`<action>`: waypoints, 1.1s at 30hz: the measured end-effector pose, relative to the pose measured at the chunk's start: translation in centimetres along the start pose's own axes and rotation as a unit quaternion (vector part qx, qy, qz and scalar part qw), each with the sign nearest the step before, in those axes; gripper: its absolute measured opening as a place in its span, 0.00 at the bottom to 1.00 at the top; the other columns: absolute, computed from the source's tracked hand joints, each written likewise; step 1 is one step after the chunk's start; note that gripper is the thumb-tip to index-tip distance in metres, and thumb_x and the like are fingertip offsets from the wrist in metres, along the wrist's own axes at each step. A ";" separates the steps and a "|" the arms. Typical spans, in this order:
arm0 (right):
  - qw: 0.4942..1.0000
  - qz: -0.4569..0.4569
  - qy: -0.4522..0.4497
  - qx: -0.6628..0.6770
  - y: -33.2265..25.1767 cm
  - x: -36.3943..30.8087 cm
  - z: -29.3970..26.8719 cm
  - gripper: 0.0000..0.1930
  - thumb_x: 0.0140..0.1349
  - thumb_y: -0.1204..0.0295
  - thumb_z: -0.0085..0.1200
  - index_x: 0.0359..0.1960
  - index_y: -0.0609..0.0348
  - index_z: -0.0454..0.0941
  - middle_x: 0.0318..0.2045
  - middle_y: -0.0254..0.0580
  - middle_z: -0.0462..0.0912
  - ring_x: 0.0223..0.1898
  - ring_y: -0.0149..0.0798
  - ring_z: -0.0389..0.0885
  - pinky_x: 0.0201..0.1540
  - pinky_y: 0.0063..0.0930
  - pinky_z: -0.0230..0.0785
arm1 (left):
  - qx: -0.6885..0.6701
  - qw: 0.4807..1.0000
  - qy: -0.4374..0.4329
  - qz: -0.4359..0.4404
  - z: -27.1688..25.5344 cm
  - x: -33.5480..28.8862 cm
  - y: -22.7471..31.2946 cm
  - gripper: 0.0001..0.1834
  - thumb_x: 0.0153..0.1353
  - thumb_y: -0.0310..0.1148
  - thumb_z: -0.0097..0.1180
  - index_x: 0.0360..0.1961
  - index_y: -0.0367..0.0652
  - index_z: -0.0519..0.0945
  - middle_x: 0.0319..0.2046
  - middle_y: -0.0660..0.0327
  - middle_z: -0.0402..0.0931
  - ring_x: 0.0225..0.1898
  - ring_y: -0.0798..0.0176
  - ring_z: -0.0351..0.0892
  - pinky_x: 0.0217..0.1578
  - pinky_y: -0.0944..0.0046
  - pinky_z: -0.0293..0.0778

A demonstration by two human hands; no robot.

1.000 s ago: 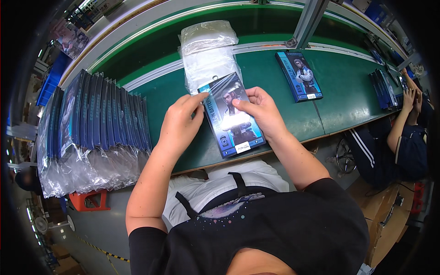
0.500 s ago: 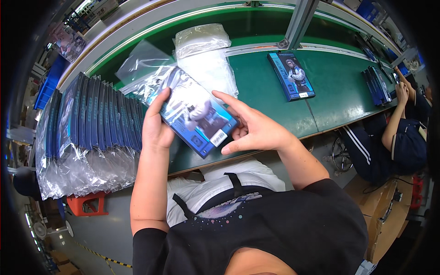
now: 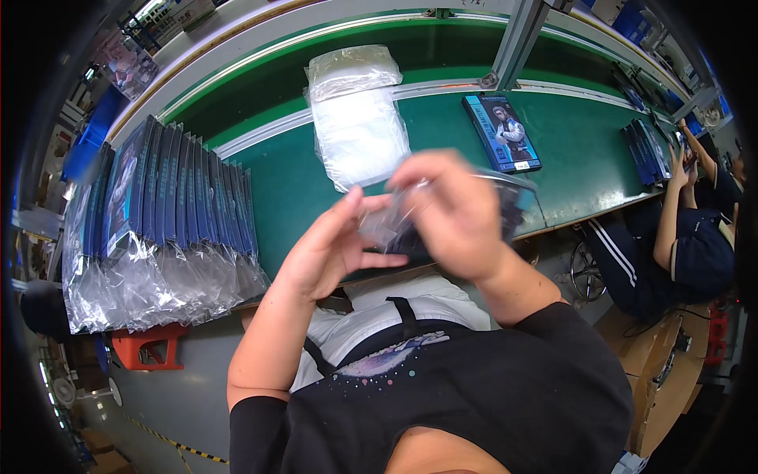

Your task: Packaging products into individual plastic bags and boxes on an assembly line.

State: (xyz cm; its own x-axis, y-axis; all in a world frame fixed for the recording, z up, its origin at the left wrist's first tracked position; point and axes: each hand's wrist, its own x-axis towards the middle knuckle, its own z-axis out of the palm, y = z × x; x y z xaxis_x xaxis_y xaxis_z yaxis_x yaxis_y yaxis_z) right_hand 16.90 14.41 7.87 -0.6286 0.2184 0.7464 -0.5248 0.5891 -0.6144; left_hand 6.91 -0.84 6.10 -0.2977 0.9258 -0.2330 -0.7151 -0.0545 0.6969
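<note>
A flat dark box in a clear plastic bag [image 3: 517, 207] is turned sideways above the table's near edge, smeared by motion. My right hand [image 3: 458, 225] lies across it with curled fingers, gripping it, and covers much of it. At the bag's loose clear end [image 3: 383, 225], my left hand [image 3: 328, 249] has thumb and fingers apart; whether it touches the film is hard to tell. Beyond the hands lies a stack of clear plastic bags [image 3: 359, 134]. To its right, an unbagged blue box [image 3: 503, 134] with a printed figure rests flat.
A row of bagged blue boxes [image 3: 178, 193] stands upright at the left of the green table [image 3: 572, 130], bag ends toward me. More boxes [image 3: 646, 150] stand at the far right near another person's hands [image 3: 681, 162]. A metal post [image 3: 517, 43] rises at the back.
The bagged box has swung round to the right, its bag end now toward my left hand. My left hand has let go of the box's side; my right hand has moved over it.
</note>
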 end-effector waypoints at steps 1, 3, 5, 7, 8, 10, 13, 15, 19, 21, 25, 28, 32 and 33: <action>0.997 -0.009 -0.065 0.029 -0.1 -0.5 0.9 0.12 0.52 0.84 0.48 0.39 0.63 0.76 0.30 0.43 0.77 0.31 0.38 0.77 0.33 0.26 0.69 | -0.008 1.000 0.009 -0.011 0.1 -0.1 0.0 0.28 0.66 0.54 0.40 0.51 0.38 0.72 0.48 0.53 0.73 0.48 0.57 0.76 0.47 0.57 0.74; 0.983 -0.050 -0.164 0.063 -0.9 -1.2 2.6 0.15 0.49 0.83 0.53 0.41 0.61 0.77 0.28 0.45 0.77 0.30 0.43 0.76 0.34 0.29 0.69 | -0.010 0.998 0.003 0.061 0.3 -0.7 -1.1 0.25 0.67 0.49 0.39 0.50 0.37 0.72 0.45 0.49 0.74 0.49 0.56 0.75 0.49 0.56 0.73; 0.957 -0.085 -0.265 0.082 -2.1 -0.4 2.6 0.16 0.50 0.81 0.55 0.44 0.63 0.77 0.32 0.46 0.79 0.32 0.45 0.77 0.38 0.32 0.70 | -0.208 0.978 0.004 -0.004 -1.3 -0.6 -1.4 0.13 0.63 0.36 0.48 0.43 0.38 0.75 0.36 0.53 0.77 0.39 0.60 0.78 0.39 0.62 0.77; 0.968 -0.103 -0.207 0.101 -1.1 -0.6 2.5 0.15 0.52 0.81 0.54 0.43 0.64 0.78 0.33 0.47 0.80 0.33 0.45 0.77 0.38 0.32 0.70 | -0.144 0.988 0.038 0.039 -3.1 -1.5 -1.2 0.10 0.60 0.30 0.49 0.40 0.37 0.74 0.34 0.54 0.77 0.36 0.61 0.78 0.35 0.62 0.76; 0.974 -0.120 -0.149 0.119 -0.6 -0.4 2.3 0.13 0.54 0.80 0.53 0.43 0.64 0.78 0.34 0.47 0.80 0.34 0.45 0.78 0.39 0.32 0.70 | -0.080 0.991 0.071 0.082 -2.9 -1.5 -0.9 0.07 0.57 0.24 0.51 0.37 0.35 0.74 0.32 0.55 0.77 0.32 0.61 0.78 0.32 0.63 0.76; 0.998 -0.052 -0.026 0.014 0.1 0.1 0.3 0.09 0.59 0.80 0.49 0.40 0.66 0.78 0.35 0.46 0.81 0.38 0.41 0.77 0.43 0.30 0.70 | 0.031 0.967 0.223 0.119 -2.2 -2.4 -0.2 0.17 0.47 0.18 0.47 0.41 0.32 0.74 0.34 0.55 0.78 0.34 0.63 0.79 0.33 0.67 0.75; 0.993 0.071 0.097 -0.021 2.0 0.3 -0.8 0.13 0.64 0.78 0.45 0.49 0.66 0.74 0.41 0.41 0.77 0.44 0.32 0.74 0.49 0.24 0.65 | 0.160 0.924 0.266 0.225 -0.9 -5.0 1.5 0.29 0.42 0.16 0.46 0.52 0.29 0.72 0.43 0.54 0.78 0.43 0.64 0.77 0.44 0.69 0.72; 0.985 0.083 0.148 -0.015 3.8 0.0 -1.0 0.12 0.62 0.77 0.49 0.47 0.63 0.75 0.39 0.42 0.78 0.41 0.34 0.76 0.43 0.24 0.67 | 0.203 0.878 0.283 0.328 0.7 -7.4 3.2 0.31 0.39 0.16 0.48 0.52 0.29 0.71 0.45 0.52 0.77 0.45 0.61 0.77 0.49 0.67 0.69; 0.977 0.155 0.149 -0.013 4.6 -1.1 -1.6 0.11 0.64 0.77 0.47 0.47 0.64 0.75 0.39 0.41 0.77 0.43 0.32 0.75 0.46 0.23 0.66 | 0.323 0.665 0.291 0.607 2.0 -12.1 7.0 0.30 0.42 0.16 0.49 0.53 0.28 0.71 0.48 0.49 0.74 0.47 0.56 0.76 0.53 0.62 0.68; 0.973 0.179 0.144 0.011 5.0 -1.5 -1.3 0.11 0.65 0.77 0.44 0.46 0.67 0.75 0.40 0.41 0.76 0.42 0.31 0.74 0.47 0.22 0.66 | 0.401 0.502 0.355 0.679 3.0 -13.5 8.7 0.28 0.45 0.14 0.50 0.53 0.28 0.71 0.49 0.49 0.74 0.49 0.57 0.75 0.53 0.63 0.67; 0.967 0.214 0.139 0.019 6.5 -2.1 -1.7 0.11 0.65 0.77 0.44 0.45 0.67 0.75 0.39 0.39 0.75 0.42 0.29 0.74 0.46 0.20 0.66 | 0.606 0.329 0.406 0.600 1.5 -14.5 12.2 0.21 0.51 0.19 0.56 0.49 0.35 0.76 0.48 0.53 0.76 0.50 0.60 0.75 0.53 0.63 0.67; 0.962 0.236 0.137 0.032 7.2 -2.3 -1.8 0.10 0.66 0.77 0.44 0.45 0.67 0.75 0.40 0.38 0.75 0.42 0.28 0.74 0.46 0.20 0.66 | 0.732 0.372 0.441 0.362 0.6 -14.8 12.0 0.21 0.53 0.30 0.60 0.50 0.40 0.77 0.50 0.51 0.75 0.54 0.53 0.72 0.58 0.57 0.62; 0.958 0.250 0.136 0.025 7.9 -2.5 -2.2 0.11 0.65 0.75 0.46 0.45 0.67 0.75 0.41 0.38 0.75 0.42 0.28 0.74 0.46 0.20 0.66 | 0.789 0.206 0.486 0.314 -0.5 -13.4 11.6 0.20 0.56 0.33 0.58 0.51 0.43 0.77 0.54 0.49 0.70 0.61 0.48 0.62 0.63 0.49 0.49; 0.956 0.254 0.143 0.019 8.2 -2.5 -2.3 0.11 0.65 0.74 0.47 0.45 0.67 0.75 0.41 0.37 0.75 0.43 0.28 0.74 0.47 0.20 0.66 | 0.786 0.195 0.490 0.323 -0.9 -13.2 11.8 0.20 0.57 0.34 0.57 0.52 0.44 0.76 0.56 0.49 0.68 0.64 0.46 0.58 0.64 0.46 0.45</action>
State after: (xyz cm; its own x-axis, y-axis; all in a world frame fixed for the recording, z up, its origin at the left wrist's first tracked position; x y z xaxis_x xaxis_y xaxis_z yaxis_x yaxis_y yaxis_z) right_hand 15.51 20.49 1.59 -0.6284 0.6757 0.3854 -0.2172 0.3233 -0.9210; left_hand 1.84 -14.05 16.75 -0.5327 0.3579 0.7669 0.5206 0.8530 -0.0364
